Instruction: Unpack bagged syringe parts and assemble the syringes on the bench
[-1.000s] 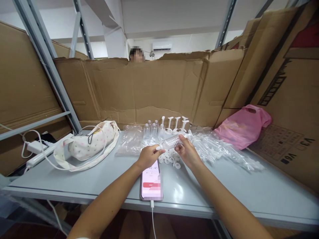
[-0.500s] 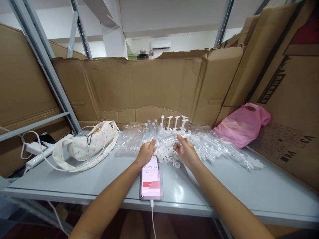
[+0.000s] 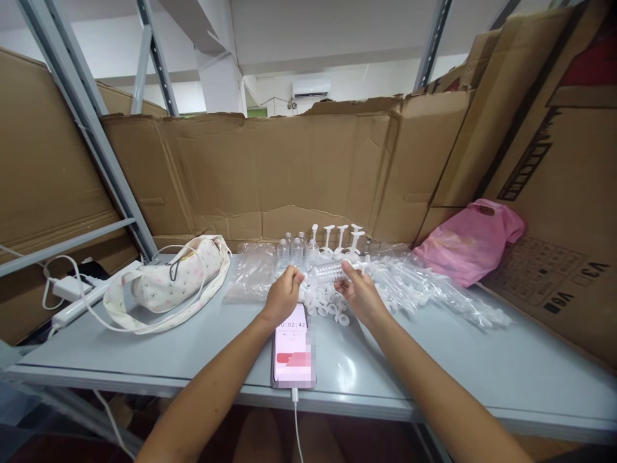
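My right hand (image 3: 359, 289) grips a clear ribbed plastic bottle (image 3: 328, 272) lying level, thumb on top, its left end pointing toward my other hand. My left hand (image 3: 284, 292) is closed just left of that end, fingers curled together; whatever they hold is hidden. Beneath the bottle lies a heap of small white plastic rings (image 3: 343, 318). Behind it stand several similar clear bottles (image 3: 296, 252) and several white T-topped plungers (image 3: 342, 236) on round bases. A phone (image 3: 292, 354) showing a running timer lies below my left hand.
A clear plastic bag (image 3: 255, 273) lies left of the bottles. Bagged white parts (image 3: 414, 283) spread to the right, beside a pink bag (image 3: 470, 244). A floral pouch (image 3: 180, 276) and a power strip (image 3: 89, 299) sit left. Cardboard walls (image 3: 279, 167) surround the grey table (image 3: 212, 354).
My left hand has turned and curled tighter at the bottle's end, moving slightly away from it. My right hand keeps hold of the bottle. The phone's timer has advanced by one second.
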Motion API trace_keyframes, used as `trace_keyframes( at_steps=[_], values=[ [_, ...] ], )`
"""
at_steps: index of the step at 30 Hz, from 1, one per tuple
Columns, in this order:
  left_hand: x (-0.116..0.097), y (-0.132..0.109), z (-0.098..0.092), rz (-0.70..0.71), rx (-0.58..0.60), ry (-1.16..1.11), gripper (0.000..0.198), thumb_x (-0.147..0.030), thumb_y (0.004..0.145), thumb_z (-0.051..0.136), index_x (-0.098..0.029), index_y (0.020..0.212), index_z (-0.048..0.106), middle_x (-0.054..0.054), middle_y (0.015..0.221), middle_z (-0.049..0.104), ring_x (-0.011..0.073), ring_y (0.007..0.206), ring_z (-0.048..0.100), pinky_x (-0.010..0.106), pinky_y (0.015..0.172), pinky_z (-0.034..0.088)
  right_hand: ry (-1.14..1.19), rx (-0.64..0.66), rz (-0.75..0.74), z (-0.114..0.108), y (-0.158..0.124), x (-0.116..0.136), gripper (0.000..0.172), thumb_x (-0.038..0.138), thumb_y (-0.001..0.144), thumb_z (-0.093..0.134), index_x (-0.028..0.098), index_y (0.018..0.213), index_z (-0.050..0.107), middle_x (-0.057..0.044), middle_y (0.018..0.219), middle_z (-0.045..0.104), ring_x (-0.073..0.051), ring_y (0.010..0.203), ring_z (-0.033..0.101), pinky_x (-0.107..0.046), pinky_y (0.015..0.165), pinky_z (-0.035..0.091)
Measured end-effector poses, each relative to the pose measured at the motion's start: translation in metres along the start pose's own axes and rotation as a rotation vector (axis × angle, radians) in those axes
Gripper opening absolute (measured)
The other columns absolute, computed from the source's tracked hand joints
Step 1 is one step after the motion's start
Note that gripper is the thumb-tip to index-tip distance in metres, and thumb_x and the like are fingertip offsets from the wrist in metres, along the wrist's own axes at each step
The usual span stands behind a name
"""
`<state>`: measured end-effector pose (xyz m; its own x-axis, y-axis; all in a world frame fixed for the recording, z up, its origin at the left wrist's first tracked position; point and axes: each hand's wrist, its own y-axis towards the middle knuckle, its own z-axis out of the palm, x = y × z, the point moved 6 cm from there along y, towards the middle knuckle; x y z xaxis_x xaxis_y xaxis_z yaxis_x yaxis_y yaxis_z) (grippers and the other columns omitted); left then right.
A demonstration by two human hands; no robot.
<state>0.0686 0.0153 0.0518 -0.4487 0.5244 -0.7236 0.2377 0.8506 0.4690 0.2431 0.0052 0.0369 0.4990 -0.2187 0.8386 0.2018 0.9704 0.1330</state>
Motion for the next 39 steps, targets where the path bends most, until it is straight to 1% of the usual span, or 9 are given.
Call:
trace_keyframes(
  at_steps=[3,7,9,13,16,21,31,35,39],
  values=[
    [0.005,0.001,0.005,-0.037,-0.017,-0.089,0.036,-0.047,0.089,0.030,-0.020,0.066,0.036,-0.004,0.059,0.037,0.0102,0.054,0.034,0.024,0.054,0.028,0.002,0.016,-0.004,0.002,-0.003,0.002,0.037,0.043,0.059,0.077,0.022,0.077,0.052,0.005,0.069,0.056,-0.007,0.053,0.051,-0.022,0.051,0.043],
    [0.024,0.003,0.018,-0.263,0.044,-0.411,0.048,-0.060,0.085,0.026,-0.021,0.057,0.026,-0.007,0.048,0.022,0.0070,0.041,0.023,0.023,0.044,0.022,0.000,0.067,-0.055,0.008,-0.007,0.008,0.038,0.040,0.058,0.077,0.025,0.085,0.054,0.007,0.071,0.056,-0.008,0.057,0.053,-0.023,0.056,0.044],
    [0.027,0.003,0.018,-0.295,0.034,-0.494,0.050,-0.063,0.084,0.026,-0.020,0.057,0.031,-0.007,0.046,0.024,0.0062,0.038,0.023,0.022,0.042,0.021,-0.012,0.084,-0.073,0.010,-0.007,0.010,0.039,0.041,0.059,0.076,0.026,0.088,0.055,0.007,0.072,0.056,-0.009,0.059,0.055,-0.023,0.057,0.044],
    [0.015,0.004,0.006,-0.157,-0.042,-0.509,0.038,-0.055,0.085,0.036,-0.018,0.083,0.046,-0.004,0.061,0.047,0.0065,0.045,0.040,0.020,0.045,0.031,-0.023,0.035,-0.079,0.006,-0.005,0.010,0.039,0.043,0.059,0.076,0.024,0.085,0.054,0.006,0.075,0.056,-0.010,0.059,0.056,-0.024,0.057,0.046],
    [0.009,0.004,0.002,-0.068,-0.070,-0.449,0.024,-0.040,0.081,0.051,-0.020,0.092,0.047,-0.002,0.075,0.049,0.0073,0.058,0.047,0.019,0.053,0.038,-0.007,-0.005,-0.081,0.002,-0.002,0.011,0.039,0.042,0.059,0.077,0.024,0.083,0.053,0.006,0.074,0.055,-0.009,0.058,0.056,-0.023,0.056,0.046],
    [0.015,0.006,0.001,-0.081,-0.122,-0.363,0.017,-0.028,0.079,0.053,-0.018,0.093,0.050,0.001,0.081,0.050,0.0104,0.072,0.050,0.021,0.064,0.042,0.006,-0.002,-0.074,0.001,-0.002,0.011,0.040,0.041,0.058,0.078,0.025,0.086,0.054,0.006,0.076,0.056,-0.009,0.059,0.057,-0.023,0.058,0.048],
    [0.021,0.007,0.004,-0.104,-0.058,-0.320,0.038,-0.049,0.089,0.031,-0.018,0.074,0.048,0.000,0.067,0.050,0.0108,0.062,0.048,0.023,0.061,0.039,0.027,0.027,-0.049,0.004,-0.003,0.009,0.035,0.040,0.059,0.078,0.023,0.079,0.054,0.005,0.072,0.056,-0.009,0.059,0.057,-0.022,0.056,0.048],
    [0.017,0.007,0.004,-0.072,-0.058,-0.329,0.024,-0.042,0.084,0.046,-0.019,0.090,0.049,-0.001,0.076,0.052,0.0094,0.064,0.049,0.021,0.061,0.040,0.034,-0.005,-0.044,0.001,-0.001,0.008,0.035,0.040,0.058,0.079,0.023,0.077,0.055,0.005,0.070,0.056,-0.009,0.059,0.057,-0.021,0.056,0.048],
    [0.014,0.007,0.003,-0.015,-0.057,-0.282,0.018,-0.037,0.082,0.049,-0.019,0.084,0.050,-0.003,0.072,0.049,0.0092,0.064,0.047,0.021,0.061,0.040,0.047,0.001,-0.034,0.000,0.001,0.008,0.035,0.040,0.058,0.079,0.022,0.074,0.054,0.005,0.067,0.056,-0.009,0.058,0.058,-0.022,0.055,0.049]
  ],
)
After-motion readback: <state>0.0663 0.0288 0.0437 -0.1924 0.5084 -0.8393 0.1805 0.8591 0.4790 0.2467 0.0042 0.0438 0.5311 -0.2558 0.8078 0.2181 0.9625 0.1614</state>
